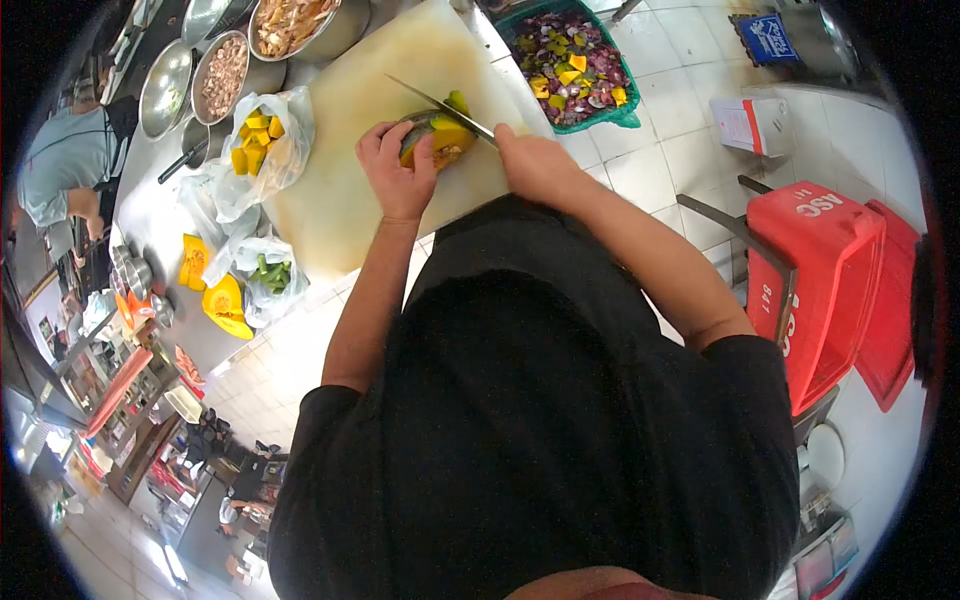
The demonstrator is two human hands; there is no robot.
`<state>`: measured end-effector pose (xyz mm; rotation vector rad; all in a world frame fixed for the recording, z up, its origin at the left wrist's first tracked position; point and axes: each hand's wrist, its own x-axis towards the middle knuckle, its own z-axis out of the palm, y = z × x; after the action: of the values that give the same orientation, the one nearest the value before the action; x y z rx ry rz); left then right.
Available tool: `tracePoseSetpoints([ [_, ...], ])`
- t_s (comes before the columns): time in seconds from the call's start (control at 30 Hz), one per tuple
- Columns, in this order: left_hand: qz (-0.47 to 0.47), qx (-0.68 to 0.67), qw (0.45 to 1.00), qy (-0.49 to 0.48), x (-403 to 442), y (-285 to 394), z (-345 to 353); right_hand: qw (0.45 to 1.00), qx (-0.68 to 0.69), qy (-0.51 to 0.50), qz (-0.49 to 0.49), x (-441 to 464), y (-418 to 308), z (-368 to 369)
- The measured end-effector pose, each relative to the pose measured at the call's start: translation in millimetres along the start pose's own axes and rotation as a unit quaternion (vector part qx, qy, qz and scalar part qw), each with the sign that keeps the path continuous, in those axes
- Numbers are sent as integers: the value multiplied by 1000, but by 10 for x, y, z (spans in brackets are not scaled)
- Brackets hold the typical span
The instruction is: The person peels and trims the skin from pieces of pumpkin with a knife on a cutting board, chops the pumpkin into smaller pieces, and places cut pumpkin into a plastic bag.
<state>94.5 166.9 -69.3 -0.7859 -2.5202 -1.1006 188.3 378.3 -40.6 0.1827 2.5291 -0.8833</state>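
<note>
A wedge of pumpkin (452,148), orange inside with dark green skin, lies on the large pale cutting board (345,120). My left hand (398,172) is closed over its left side, thumb against the orange flesh. In my right hand (535,165) is the handle of a long kitchen knife (432,101). Its blade slants across the far side of the pumpkin, the tip pointing away to the upper left. Whether the edge has entered the flesh I cannot tell. A green bit of rind (457,101) sits beside the blade.
Left of the board are a plastic bag of pumpkin cubes (258,140), a bag of green vegetables (268,274), pumpkin pieces (227,306) and metal bowls (221,80). A green-lined bin of peelings (570,70) and red bin (815,290) stand right. Another person (70,165) is far left.
</note>
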Motion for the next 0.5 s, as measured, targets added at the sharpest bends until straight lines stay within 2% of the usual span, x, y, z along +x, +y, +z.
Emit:
tracePoseSetpoints([
  [0.17,-20,9,1000,1,-21,55,-12,998,37,51,8,-176,23,-151],
  [0.3,-34,30,999,18,-58,166,33,1000,13,14,15,-412,-143,-129],
  [0.5,-26,34,999,17,-73,163,33,999,32,19,12,-303,-47,98],
])
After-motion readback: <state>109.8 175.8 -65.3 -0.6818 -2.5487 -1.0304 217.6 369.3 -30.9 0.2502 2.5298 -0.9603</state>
